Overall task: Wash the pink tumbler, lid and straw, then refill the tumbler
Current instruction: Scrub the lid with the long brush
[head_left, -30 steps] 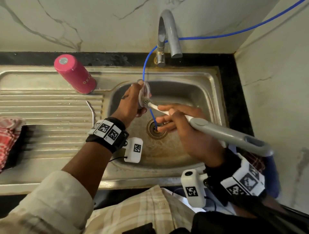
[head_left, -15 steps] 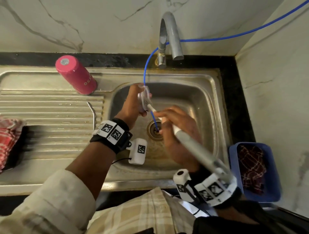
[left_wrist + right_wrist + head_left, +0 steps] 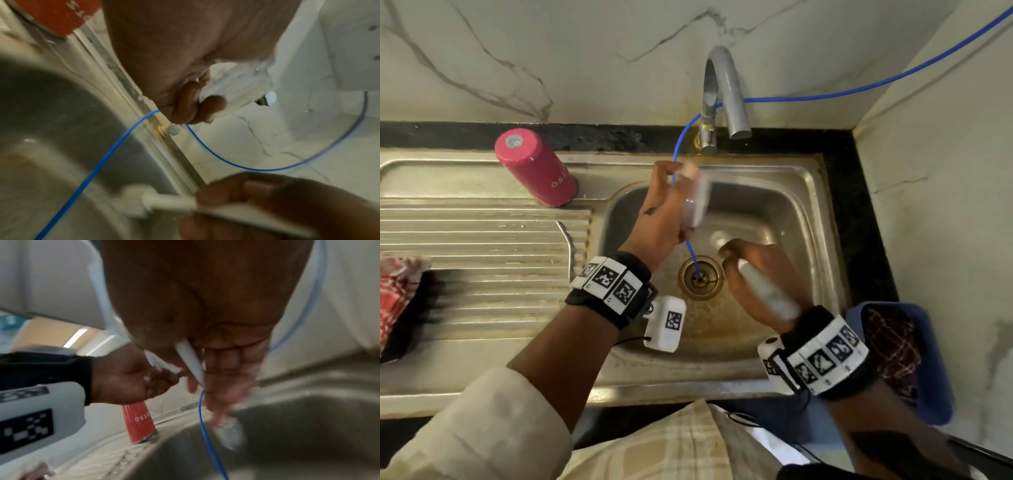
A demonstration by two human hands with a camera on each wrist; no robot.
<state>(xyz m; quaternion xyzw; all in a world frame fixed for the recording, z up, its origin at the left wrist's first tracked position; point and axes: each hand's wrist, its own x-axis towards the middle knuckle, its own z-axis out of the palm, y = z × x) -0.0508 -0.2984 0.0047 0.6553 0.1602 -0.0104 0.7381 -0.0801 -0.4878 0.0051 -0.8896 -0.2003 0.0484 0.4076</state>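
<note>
My left hand (image 3: 664,212) fingers pinch the clear lid (image 3: 697,202) over the sink (image 3: 822,212); right hand (image 3: 753,274) fingers wrap the brush (image 3: 767,291). Tumbler (image 3: 536,168) inverted beside the basin. Risk: wet lid slipping loose, or brush snagging the blue tube (image 3: 692,255).

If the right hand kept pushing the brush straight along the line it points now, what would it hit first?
Probably the clear lid held in the left hand. The right hand aims the brush up-left over the sink towards it. Motion blur leaves depth unclear; the thin blue tube crosses close by.
</note>
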